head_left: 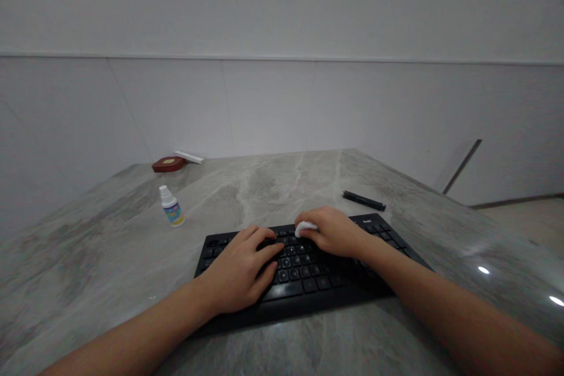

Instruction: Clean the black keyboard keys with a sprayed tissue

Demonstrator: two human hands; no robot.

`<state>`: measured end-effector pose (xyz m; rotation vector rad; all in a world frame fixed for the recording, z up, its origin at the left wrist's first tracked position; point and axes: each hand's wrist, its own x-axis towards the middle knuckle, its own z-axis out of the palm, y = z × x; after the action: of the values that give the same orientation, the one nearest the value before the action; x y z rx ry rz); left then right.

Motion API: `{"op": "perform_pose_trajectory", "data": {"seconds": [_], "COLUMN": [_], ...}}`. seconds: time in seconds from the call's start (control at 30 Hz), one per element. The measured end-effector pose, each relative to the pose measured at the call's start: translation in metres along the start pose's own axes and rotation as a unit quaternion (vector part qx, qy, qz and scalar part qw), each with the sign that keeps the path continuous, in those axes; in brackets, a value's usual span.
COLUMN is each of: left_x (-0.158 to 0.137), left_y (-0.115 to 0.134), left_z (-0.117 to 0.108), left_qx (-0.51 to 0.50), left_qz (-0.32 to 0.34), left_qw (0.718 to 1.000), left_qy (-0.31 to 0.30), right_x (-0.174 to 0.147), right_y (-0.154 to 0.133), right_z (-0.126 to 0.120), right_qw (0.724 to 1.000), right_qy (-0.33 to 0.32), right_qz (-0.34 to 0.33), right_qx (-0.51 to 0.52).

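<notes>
A black keyboard lies slightly askew on the marbled table in front of me. My left hand rests palm down over its left half, fingers stretched out and apart on the keys. Between the thumb and fingers of my right hand is a small white wad, soft-looking like tissue or cotton; which of the two I cannot tell. That hand is closed on the wad at the keyboard's upper middle row. My hands and right forearm hide part of the keys.
Left of the keyboard stands a small white bottle with a coloured label. A black pen-like stick lies beyond the keyboard at right. At the far left are a dark red box and a flat white item. A pale wall borders the table.
</notes>
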<state>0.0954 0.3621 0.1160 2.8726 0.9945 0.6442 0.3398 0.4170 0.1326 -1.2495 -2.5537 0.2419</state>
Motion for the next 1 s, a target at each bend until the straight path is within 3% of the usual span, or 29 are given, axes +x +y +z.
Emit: {"op": "perform_pose_trajectory", "data": {"seconds": [0.5, 0.7, 1.0], "left_x": [0.000, 0.001, 0.000], "left_y": [0.000, 0.002, 0.000], "left_z": [0.001, 0.000, 0.002], "left_qx": [0.001, 0.000, 0.006], "left_qz": [0.000, 0.001, 0.001], "left_qw": [1.000, 1.000, 1.000], "left_qy": [0.007, 0.010, 0.004], "right_x": [0.001, 0.002, -0.002], "right_y": [-0.002, -0.003, -0.002], "right_z": [-0.007, -0.002, -0.010], "right_qw": [0.998, 1.000, 0.996], "right_qy": [-0.027, -0.009, -0.050], "right_qz": [0.009, -0.025, -0.068], "right_qx": [-0.054, -0.006, -0.021]}}
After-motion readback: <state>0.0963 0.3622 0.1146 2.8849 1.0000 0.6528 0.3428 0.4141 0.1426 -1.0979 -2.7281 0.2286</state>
